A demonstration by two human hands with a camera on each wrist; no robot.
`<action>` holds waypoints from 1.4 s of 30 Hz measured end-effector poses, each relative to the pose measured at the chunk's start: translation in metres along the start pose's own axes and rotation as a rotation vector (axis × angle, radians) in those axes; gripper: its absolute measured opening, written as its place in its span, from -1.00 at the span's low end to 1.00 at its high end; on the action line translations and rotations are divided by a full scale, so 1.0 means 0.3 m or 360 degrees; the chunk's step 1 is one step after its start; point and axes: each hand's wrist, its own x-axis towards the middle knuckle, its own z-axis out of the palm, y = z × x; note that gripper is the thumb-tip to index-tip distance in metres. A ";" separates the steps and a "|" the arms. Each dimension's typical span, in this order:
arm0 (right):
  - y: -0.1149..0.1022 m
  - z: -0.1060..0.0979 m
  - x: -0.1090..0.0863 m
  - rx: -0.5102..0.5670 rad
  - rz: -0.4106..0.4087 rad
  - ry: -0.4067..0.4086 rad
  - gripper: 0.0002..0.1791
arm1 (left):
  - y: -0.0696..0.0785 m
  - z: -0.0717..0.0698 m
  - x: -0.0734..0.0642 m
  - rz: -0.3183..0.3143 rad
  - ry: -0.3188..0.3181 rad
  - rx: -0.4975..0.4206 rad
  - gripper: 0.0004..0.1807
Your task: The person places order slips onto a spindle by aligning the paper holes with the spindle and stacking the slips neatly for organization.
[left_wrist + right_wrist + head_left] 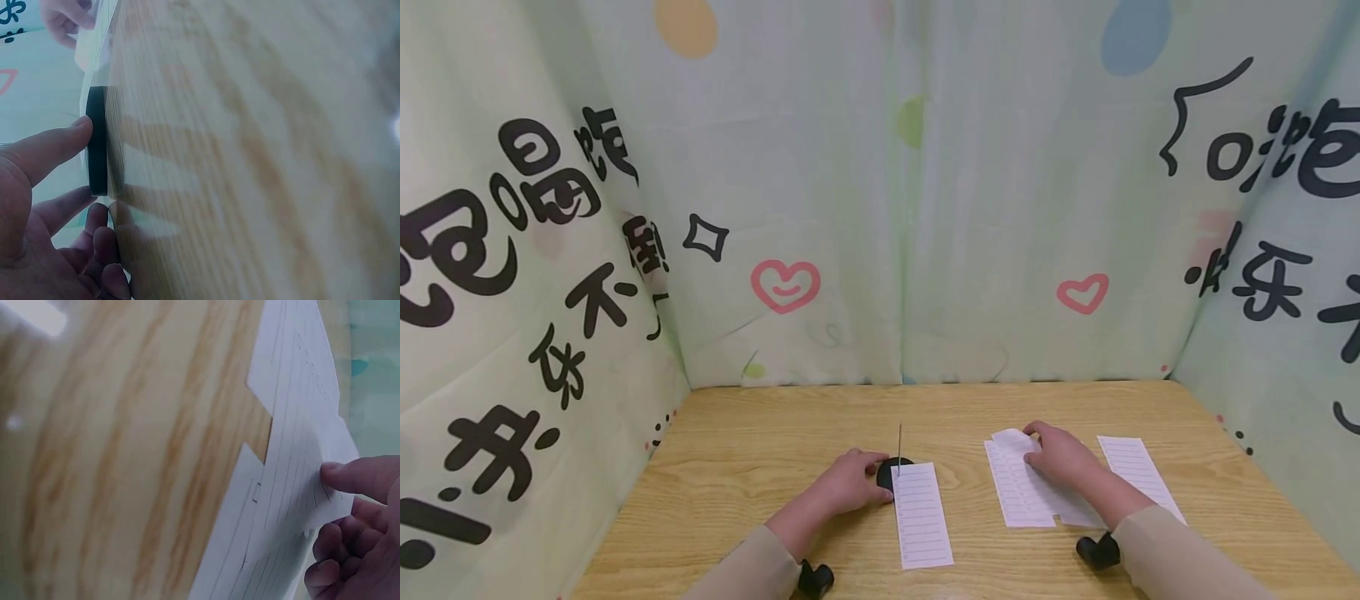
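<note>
A bill spike with a round black base (886, 473) and a thin upright needle stands near the middle of the table. My left hand (848, 483) grips the base's edge between thumb and fingers; the left wrist view shows the thumb (62, 140) pressed on the disc's edge. One lined paper slip (923, 521) lies over the base beside the needle; I cannot tell whether the needle passes through it. To the right, my right hand (1063, 457) pinches the far edge of a lined slip (294, 469), slightly raised and bent, above other overlapping slips (1018, 492).
Another lined slip (1138, 467) lies on the wooden table (760, 442), partly behind the right forearm. Printed curtains (850, 208) enclose the table at the back and both sides. Black straps with small devices (1099, 552) sit at the wrists.
</note>
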 end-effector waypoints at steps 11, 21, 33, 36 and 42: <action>0.013 -0.016 -0.021 0.0053 -0.0022 0.0091 -0.47 | -0.001 0.005 0.003 0.0008 0.0007 -0.0005 -0.32; -0.002 -0.040 -0.051 0.0156 -0.0056 0.0173 -0.40 | -0.006 0.001 0.000 0.0096 0.0006 0.0020 -0.31; -0.045 -0.058 -0.084 0.0280 -0.0145 0.0268 -0.40 | 0.003 -0.003 -0.010 0.0090 0.0010 0.0000 -0.32; -0.060 -0.053 -0.090 0.0341 -0.0164 0.0272 -0.40 | 0.005 -0.005 -0.012 0.0088 0.0014 0.0011 -0.33; -0.100 -0.038 -0.101 0.0579 -0.0182 0.0259 -0.40 | 0.002 -0.002 -0.009 0.0094 0.0009 0.0011 -0.33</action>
